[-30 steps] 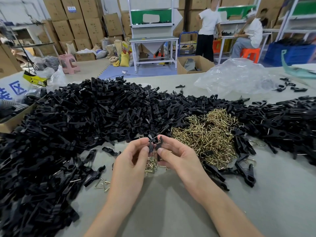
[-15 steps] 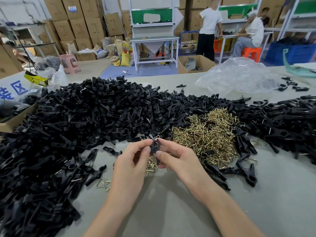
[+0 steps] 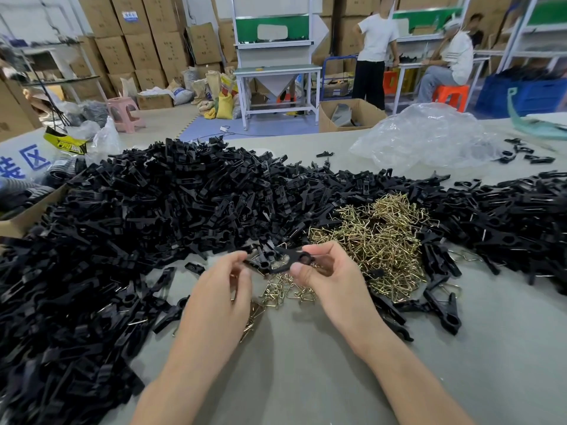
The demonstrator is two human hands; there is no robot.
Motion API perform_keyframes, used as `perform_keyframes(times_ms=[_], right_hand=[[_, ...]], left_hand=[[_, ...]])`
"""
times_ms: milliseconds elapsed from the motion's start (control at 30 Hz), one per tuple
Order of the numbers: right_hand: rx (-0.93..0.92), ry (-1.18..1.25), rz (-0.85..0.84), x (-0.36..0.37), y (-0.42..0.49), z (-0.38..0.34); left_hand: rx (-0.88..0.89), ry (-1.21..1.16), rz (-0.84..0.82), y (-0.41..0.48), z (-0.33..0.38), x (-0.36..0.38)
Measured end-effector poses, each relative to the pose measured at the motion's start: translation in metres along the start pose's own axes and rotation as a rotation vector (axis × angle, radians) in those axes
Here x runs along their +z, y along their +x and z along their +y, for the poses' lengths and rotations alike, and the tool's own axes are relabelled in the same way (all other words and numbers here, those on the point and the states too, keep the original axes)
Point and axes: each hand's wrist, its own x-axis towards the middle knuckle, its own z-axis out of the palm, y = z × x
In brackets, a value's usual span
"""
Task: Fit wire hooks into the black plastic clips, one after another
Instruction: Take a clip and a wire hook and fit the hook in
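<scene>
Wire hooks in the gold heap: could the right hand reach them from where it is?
Probably yes. The wire hooks lie uncovered just beside the right hand, though it and the left hand pinch a black clip.

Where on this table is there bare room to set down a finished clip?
Bare table lies between the forearms, and more to the right of the right hand, nearer than the right clip pile. Crowded: the left clip pile and the wire hooks ahead.
</scene>
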Motion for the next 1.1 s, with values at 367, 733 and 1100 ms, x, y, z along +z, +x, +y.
perform_keyframes(times_ms=[367, 733, 1100], right_hand=[[-0.004, -0.016, 0.118, 0.000, 0.004, 0.004], [0.006, 0.022, 0.107, 0.000, 0.002, 0.002], [-0.007, -0.004, 0.047, 0.001, 0.000, -0.002]], left_hand=[[0.123, 0.419, -0.236, -0.005, 0.001, 0.012], [0.165, 0.232, -0.124, -0.001, -0.003, 0.011], [0.102, 0.008, 0.083, 0.000, 0.003, 0.001]])
